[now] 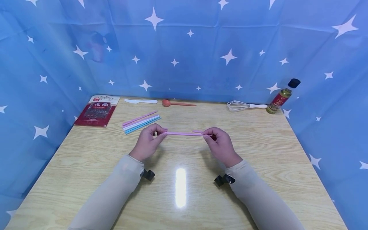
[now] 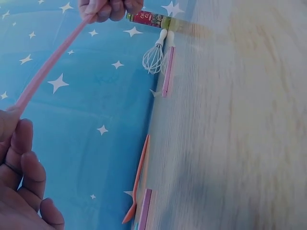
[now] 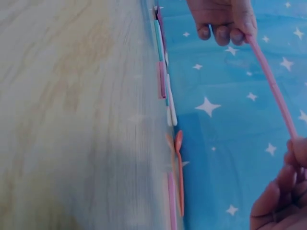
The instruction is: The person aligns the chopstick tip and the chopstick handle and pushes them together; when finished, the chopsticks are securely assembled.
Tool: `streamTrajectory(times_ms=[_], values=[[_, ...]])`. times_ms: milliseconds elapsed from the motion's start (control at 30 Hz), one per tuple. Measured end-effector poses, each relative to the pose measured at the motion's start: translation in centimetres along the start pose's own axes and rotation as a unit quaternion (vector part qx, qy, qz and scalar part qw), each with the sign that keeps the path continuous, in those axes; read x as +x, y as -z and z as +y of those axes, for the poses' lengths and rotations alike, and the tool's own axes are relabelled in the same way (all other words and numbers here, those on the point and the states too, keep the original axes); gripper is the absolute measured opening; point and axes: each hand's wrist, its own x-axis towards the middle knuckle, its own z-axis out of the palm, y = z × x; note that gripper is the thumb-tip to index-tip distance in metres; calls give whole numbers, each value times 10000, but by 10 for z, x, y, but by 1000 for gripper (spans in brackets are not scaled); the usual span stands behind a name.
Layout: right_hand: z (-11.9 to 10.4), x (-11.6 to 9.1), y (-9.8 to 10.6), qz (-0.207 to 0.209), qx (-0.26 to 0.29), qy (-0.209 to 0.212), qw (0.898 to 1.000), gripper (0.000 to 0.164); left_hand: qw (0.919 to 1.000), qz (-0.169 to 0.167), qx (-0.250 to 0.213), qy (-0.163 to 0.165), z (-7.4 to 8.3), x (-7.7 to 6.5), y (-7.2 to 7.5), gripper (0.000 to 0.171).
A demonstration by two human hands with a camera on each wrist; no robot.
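A long, thin pink straw-like stick [image 1: 184, 134] is stretched level above the table, between both hands. My left hand [image 1: 148, 140] pinches its left end between thumb and fingers. At the other end, my right hand [image 1: 219, 143] pinches it the same way. In both wrist views the stick bows slightly, and the fingers cover its tips. Lying on the table beyond the right hand is a second pink stick [image 2: 169, 72], partly hidden in the head view. Another pink stick [image 3: 161, 79] lies past the left hand, mostly covered by it in the head view.
Left of centre lie several pink, white and blue sticks [image 1: 142, 124]. Along the back are a red spice packet [image 1: 97, 110], a white knife [image 1: 141, 101], an orange spoon [image 1: 178, 103], a whisk [image 1: 244, 105] and an oil bottle [image 1: 279, 99]. A blue starred curtain [image 1: 184, 48] surrounds the table [image 1: 258, 153].
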Motion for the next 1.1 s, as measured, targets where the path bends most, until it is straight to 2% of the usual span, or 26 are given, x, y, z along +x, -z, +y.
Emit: streamTrajectory(times_ms=[233,467,567,667,800,933,1100], values=[[-3,-1,-2,93,170,-28,9998,8,9999,-41,-141,6,1,-1,1,7],[-1,4,-3,194,183,-426,9987,12,10000,-22,92,17,-2,3,6,6],[4,6,-1,250,107,-581,9979,18,9997,119,196,-20,-9,7,15,6],[9,9,2,313,39,-678,9972,24,9988,439,225,18,-20,12,29,8],[13,11,4,265,71,-769,9967,27,9950,895,347,270,-35,16,49,13],[20,13,7,81,52,-904,9959,27,9880,1229,629,700,-45,16,66,16],[26,14,12,-14,65,-1068,9943,26,9770,1432,1004,1220,-50,14,79,16]])
